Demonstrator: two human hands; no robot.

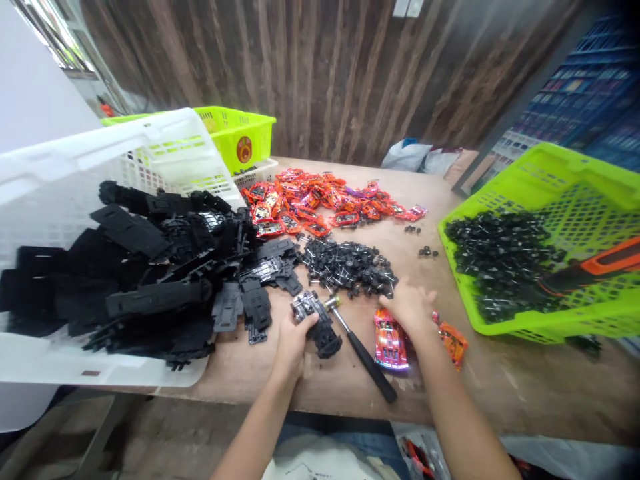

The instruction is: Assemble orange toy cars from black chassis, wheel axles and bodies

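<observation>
My left hand [294, 341] grips a black toy car chassis [323, 331], thumb on top, just above the table. Over the table's middle my right hand [407, 303] reaches toward the near edge of a pile of black wheels on metal axles [350, 263]; its fingers are apart, and no held thing shows. A small hammer [367, 363] with a black handle lies between my hands, its head beside the chassis. Left of my right wrist rests a shiny red-orange toy car body [390, 340]. Another orange car body [453, 343] lies to the wrist's right.
A tipped white basket [150, 370] spills black chassis [165, 293] on the left. Many red car bodies [320, 197] are heaped at the back. On the right, a tilted green basket [475, 313] holds more wheel axles and an orange-and-black tool [590, 267]. Another green basket [250, 133] stands behind.
</observation>
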